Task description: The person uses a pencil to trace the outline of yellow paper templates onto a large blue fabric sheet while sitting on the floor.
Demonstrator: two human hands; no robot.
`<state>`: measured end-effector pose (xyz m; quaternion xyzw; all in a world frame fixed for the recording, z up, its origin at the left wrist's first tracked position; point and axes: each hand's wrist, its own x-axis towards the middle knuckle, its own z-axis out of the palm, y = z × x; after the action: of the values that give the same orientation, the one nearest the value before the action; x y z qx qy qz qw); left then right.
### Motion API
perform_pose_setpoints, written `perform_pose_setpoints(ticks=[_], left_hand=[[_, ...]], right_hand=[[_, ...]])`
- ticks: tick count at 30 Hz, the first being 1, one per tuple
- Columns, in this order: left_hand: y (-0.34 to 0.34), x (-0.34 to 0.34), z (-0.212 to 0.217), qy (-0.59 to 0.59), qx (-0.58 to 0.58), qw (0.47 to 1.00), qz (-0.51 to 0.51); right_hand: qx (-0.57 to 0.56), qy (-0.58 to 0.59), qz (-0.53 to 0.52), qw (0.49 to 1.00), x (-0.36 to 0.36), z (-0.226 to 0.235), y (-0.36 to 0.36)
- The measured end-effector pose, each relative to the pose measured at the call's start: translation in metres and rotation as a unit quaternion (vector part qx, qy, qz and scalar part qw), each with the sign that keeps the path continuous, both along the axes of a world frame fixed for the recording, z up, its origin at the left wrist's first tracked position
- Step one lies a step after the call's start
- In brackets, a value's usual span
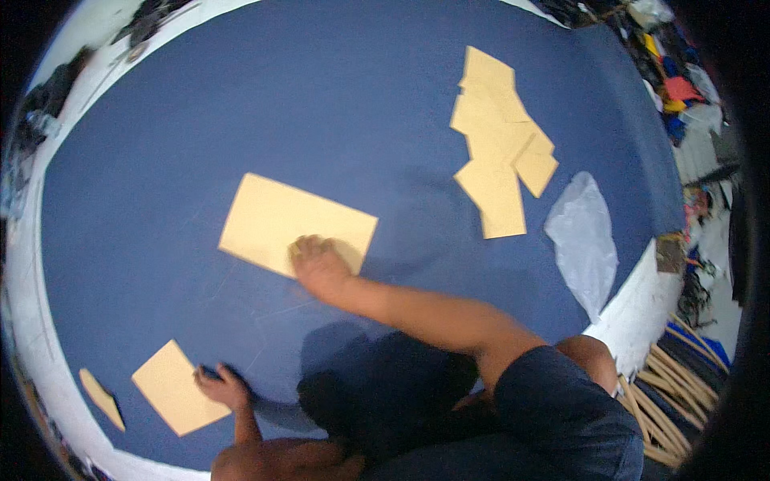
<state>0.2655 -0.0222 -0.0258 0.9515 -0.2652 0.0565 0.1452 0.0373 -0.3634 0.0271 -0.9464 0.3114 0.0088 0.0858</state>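
A: Where does the large tan sheet lie relative to the right hand?

B: It lies flat on the blue cloth surface, near the middle. The right hand rests palm down on the sheet's near edge, fingers close together and pressed to the paper; most of the sheet extends away from and to the left of the hand.

A: And the left hand?

B: Low in the view, at the right edge of a smaller tan sheet. Its fingers are curled against the cloth and touch that edge; whether they pinch the paper cannot be told. A narrow tan scrap lies just left of this sheet.

A: Other items?

B: A loose pile of tan cut pieces lies well apart at upper right, with a crumpled clear plastic bag beside it.
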Motion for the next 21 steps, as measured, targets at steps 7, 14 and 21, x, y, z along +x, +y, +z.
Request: perform_pose_setpoints(ticks=[7, 14, 21], left_hand=[[-0.004, -0.003, 0.021, 0.072, -0.085, 0.993, 0.035], [-0.045, -0.040, 0.048, 0.044, -0.148, 0.985, -0.081], [-0.094, -0.106, 0.064, 0.080, -0.134, 0.945, -0.289]], right_hand=[[0.015, 0.015, 0.024, 0.999, 0.001, 0.022, 0.003], [-0.058, -0.003, -0.025, 0.998, 0.007, 0.009, 0.024], [-0.104, -0.022, -0.003, 0.994, -0.010, 0.007, 0.024]])
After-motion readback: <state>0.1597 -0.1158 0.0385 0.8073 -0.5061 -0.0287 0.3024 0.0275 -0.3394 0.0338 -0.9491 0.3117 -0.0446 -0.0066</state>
